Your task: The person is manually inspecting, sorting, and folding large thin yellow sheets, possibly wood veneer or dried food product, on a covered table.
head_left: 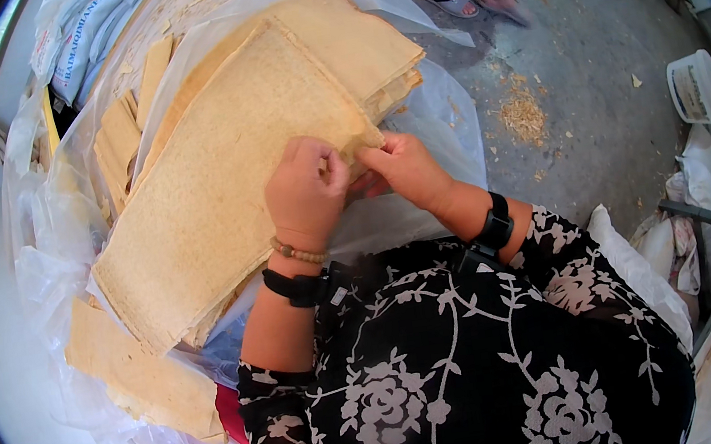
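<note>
A stack of large, thin tan sheets point(214, 173) with rough edges lies slantwise in front of me; I cannot tell their material. My left hand point(305, 182) is curled closed over the near right end of the top sheet, and whatever its fingers hold is hidden. Just right of it, my right hand point(410, 170) pinches the sheet's near right corner between thumb and fingers. Behind this stack lies another pile of tan sheets point(358, 37). Clear plastic wrapping point(441, 121) spreads underneath and around the sheets.
Broken tan pieces point(119, 145) lie left of the stack, and a torn sheet point(137, 372) lies at the near left. Printed sacks point(85, 42) stand far left. Crumbs point(522, 108) litter the floor. A white bucket point(697, 90) stands right; another person's feet point(462, 6) show beyond.
</note>
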`<state>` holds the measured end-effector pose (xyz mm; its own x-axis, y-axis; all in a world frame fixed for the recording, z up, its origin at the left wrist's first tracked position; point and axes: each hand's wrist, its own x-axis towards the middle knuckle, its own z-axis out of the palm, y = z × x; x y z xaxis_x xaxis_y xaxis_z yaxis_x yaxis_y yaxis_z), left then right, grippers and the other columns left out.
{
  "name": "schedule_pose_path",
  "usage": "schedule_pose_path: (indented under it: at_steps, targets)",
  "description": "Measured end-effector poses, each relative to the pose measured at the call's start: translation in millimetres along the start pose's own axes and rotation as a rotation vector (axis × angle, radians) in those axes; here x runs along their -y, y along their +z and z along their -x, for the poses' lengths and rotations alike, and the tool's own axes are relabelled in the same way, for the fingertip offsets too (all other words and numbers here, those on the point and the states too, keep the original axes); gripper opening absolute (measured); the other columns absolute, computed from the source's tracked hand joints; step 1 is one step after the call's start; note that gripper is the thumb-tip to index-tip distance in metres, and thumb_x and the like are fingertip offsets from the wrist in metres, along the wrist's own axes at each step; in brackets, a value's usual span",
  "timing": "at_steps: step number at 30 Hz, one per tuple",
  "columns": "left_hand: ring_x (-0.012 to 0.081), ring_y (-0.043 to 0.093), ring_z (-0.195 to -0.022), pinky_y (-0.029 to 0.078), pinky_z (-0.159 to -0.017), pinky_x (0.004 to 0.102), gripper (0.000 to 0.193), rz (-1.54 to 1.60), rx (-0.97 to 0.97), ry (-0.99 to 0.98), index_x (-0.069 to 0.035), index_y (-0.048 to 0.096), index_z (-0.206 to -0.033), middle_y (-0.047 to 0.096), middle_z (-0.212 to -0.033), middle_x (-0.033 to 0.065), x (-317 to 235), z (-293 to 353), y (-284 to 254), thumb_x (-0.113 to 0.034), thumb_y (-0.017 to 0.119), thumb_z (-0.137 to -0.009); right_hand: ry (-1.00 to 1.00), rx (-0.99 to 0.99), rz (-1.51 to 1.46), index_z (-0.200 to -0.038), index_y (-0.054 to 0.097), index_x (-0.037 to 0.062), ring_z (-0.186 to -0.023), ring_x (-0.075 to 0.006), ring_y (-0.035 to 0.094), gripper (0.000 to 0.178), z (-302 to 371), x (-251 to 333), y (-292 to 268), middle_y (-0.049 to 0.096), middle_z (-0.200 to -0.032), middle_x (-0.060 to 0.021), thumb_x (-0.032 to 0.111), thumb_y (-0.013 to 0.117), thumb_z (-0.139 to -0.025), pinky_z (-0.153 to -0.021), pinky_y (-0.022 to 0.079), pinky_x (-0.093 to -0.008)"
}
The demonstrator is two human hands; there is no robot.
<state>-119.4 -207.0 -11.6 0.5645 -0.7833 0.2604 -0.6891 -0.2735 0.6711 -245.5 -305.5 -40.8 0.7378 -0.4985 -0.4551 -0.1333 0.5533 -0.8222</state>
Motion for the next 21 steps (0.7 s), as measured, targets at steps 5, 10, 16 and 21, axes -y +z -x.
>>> schedule_pose_path:
  at_steps: [5, 10, 16, 21]
  targets:
    - [0.0291, 0.066, -0.067, 0.054, -0.06, 0.0323, 0.009, -0.317, -0.091, 0.433, -0.003, 0.066, -0.092, 0.068, -0.08, 0.0097, -10, -8, -1, -0.006, 0.066, -0.084, -0.069, -0.013, 0.082, -0.104, 0.067, -0.001, -0.069, -0.0135, 0.067, 0.028, -12, 0, -8, 0.07, -0.088, -0.0072, 0.025, 0.062, -0.095, -0.057, 0.055, -0.0254]
    - [0.0118, 0.057, -0.06, 0.046, -0.056, 0.0276, 0.011, -0.02, -0.082, -0.109, 0.0, 0.065, -0.092, 0.062, -0.068, 0.0064, 8, -10, -24, -0.011, 0.065, -0.092, -0.029, -0.056, 0.027, -0.103, 0.068, -0.002, -0.068, -0.0132, 0.065, 0.029, -15, -7, -8, 0.069, -0.085, -0.0057, 0.025, 0.066, -0.092, -0.058, 0.056, -0.0258]
    - [0.0148, 0.055, -0.057, 0.044, -0.054, 0.0297, 0.013, -0.059, -0.006, -0.029, -0.002, 0.064, -0.09, 0.06, -0.065, 0.0071, 1, -6, -22, -0.014, 0.064, -0.094, -0.096, -0.023, 0.252, -0.097, 0.068, 0.0001, -0.066, -0.0091, 0.063, 0.029, -15, 28, -6, 0.069, -0.083, -0.0024, 0.028, 0.069, -0.089, -0.056, 0.051, -0.0235]
    - [0.0154, 0.056, -0.058, 0.044, -0.055, 0.0304, 0.012, 0.078, -0.245, -0.21, -0.005, 0.065, -0.092, 0.061, -0.066, 0.0088, 11, -10, -45, -0.017, 0.065, -0.093, 0.039, -0.074, 0.125, -0.093, 0.07, -0.0031, -0.059, -0.012, 0.06, 0.031, -34, 12, -7, 0.067, -0.072, -0.0051, 0.027, 0.069, -0.087, -0.051, 0.047, -0.0282]
